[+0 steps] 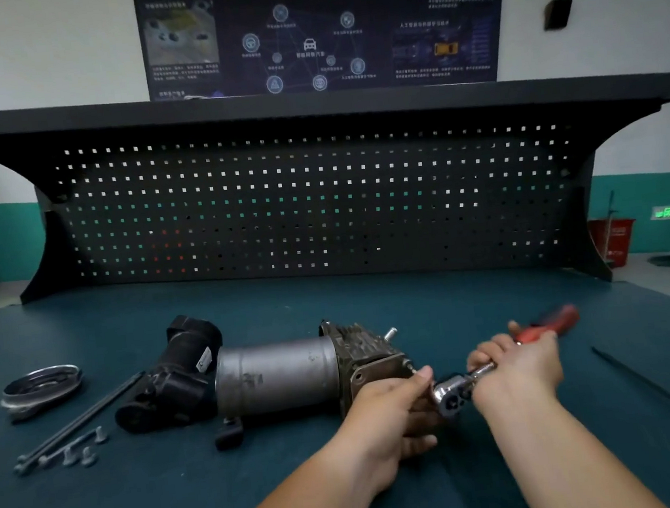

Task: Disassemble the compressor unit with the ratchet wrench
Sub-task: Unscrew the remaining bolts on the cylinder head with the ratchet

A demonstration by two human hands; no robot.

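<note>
Dark green matting (267, 488) is covering the workbench, with a black pegboard (319, 197) standing at the far side. Your compressor unit (280, 377) is lying on its side, its long body pointing left to right. Your left hand (392, 417) is curling round its right end, holding it steady. Your right hand (514, 367) is squeezing the ratchet wrench (448, 401) tight. The wrench head is sitting just right of that end, nearer your left hand, and the red handle is pointing far and right.
</note>
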